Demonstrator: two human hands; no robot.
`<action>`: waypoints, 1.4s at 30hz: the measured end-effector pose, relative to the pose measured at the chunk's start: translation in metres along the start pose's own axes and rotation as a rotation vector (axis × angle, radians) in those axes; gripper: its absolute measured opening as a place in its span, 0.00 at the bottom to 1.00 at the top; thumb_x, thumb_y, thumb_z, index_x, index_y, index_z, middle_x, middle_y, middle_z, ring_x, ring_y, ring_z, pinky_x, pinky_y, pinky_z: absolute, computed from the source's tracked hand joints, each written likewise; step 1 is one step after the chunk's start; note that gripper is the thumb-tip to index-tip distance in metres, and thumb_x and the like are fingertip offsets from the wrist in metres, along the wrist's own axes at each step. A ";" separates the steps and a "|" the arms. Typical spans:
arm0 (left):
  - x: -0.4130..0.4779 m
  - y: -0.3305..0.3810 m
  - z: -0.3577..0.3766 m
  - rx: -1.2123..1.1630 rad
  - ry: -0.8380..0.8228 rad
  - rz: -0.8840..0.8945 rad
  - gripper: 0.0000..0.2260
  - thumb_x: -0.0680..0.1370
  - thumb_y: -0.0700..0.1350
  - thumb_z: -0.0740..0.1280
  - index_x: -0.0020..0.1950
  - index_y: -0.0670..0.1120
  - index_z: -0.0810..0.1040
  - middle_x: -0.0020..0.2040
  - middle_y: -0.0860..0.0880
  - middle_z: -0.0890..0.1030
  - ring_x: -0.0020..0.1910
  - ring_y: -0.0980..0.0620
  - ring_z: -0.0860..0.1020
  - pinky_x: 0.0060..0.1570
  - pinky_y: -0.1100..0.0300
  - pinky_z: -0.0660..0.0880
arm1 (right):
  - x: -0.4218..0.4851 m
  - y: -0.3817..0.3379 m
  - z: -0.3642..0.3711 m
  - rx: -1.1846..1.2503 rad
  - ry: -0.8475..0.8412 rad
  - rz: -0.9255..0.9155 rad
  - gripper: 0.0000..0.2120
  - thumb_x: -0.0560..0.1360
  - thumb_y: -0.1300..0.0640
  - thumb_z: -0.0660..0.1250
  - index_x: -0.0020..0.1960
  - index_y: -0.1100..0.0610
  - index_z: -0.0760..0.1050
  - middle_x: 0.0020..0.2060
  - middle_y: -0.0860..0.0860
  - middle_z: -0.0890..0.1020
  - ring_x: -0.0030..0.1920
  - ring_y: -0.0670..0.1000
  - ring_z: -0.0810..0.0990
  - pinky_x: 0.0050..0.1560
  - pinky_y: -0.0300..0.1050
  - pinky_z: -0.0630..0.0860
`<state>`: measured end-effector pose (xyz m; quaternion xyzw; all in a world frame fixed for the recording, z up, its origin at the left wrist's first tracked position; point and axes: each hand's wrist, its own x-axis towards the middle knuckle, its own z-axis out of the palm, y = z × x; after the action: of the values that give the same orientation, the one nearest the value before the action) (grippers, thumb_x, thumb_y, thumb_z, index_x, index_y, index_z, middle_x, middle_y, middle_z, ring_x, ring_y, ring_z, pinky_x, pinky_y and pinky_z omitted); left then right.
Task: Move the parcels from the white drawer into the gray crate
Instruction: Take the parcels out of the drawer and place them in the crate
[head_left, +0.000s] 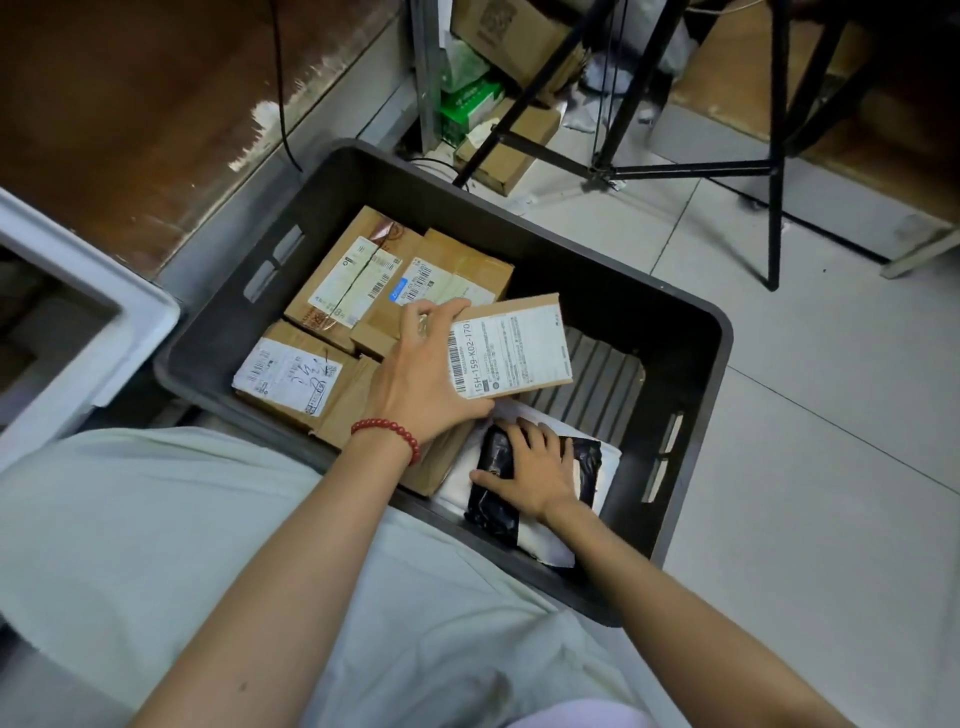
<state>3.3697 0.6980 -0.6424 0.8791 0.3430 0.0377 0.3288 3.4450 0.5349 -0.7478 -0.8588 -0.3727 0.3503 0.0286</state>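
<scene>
Head: bare crate floor (597, 376) beside parcel (519, 345)

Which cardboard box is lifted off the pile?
The flat box labelled 15H-159, gripped by the left hand; the other boxes lie in the gray crate.

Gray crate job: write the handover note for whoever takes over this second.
Left grip: holds a labelled cardboard parcel over the gray crate, not yet set down.
Right grip: rests flat on a black bag parcel, which lies on a white soft parcel in the crate's near corner.
Done: several cardboard boxes lie in the crate.
Left: set the held parcel down, then check the white drawer; its inside is too dim to read.
</scene>
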 end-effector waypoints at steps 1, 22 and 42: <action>0.001 -0.001 -0.001 -0.012 0.008 -0.020 0.45 0.60 0.52 0.80 0.72 0.52 0.60 0.66 0.48 0.59 0.52 0.51 0.73 0.48 0.55 0.77 | -0.001 -0.005 0.005 0.005 0.016 0.044 0.40 0.71 0.32 0.64 0.76 0.45 0.54 0.76 0.50 0.56 0.77 0.56 0.49 0.73 0.66 0.43; -0.007 -0.010 -0.015 -0.059 0.028 -0.170 0.47 0.61 0.57 0.80 0.72 0.51 0.58 0.66 0.47 0.61 0.52 0.56 0.66 0.44 0.64 0.67 | -0.019 0.035 -0.022 0.114 0.079 0.141 0.33 0.75 0.34 0.61 0.74 0.49 0.59 0.73 0.49 0.66 0.75 0.54 0.59 0.74 0.60 0.43; -0.021 0.009 0.007 0.000 -0.196 -0.111 0.18 0.74 0.64 0.64 0.60 0.57 0.72 0.50 0.62 0.80 0.48 0.58 0.79 0.46 0.57 0.77 | -0.040 0.022 -0.069 1.373 0.061 0.177 0.33 0.75 0.53 0.69 0.74 0.42 0.57 0.57 0.52 0.82 0.52 0.54 0.84 0.45 0.49 0.80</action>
<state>3.3608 0.6762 -0.6390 0.8580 0.3575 -0.0669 0.3626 3.4824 0.5072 -0.6797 -0.6829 0.0057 0.4835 0.5475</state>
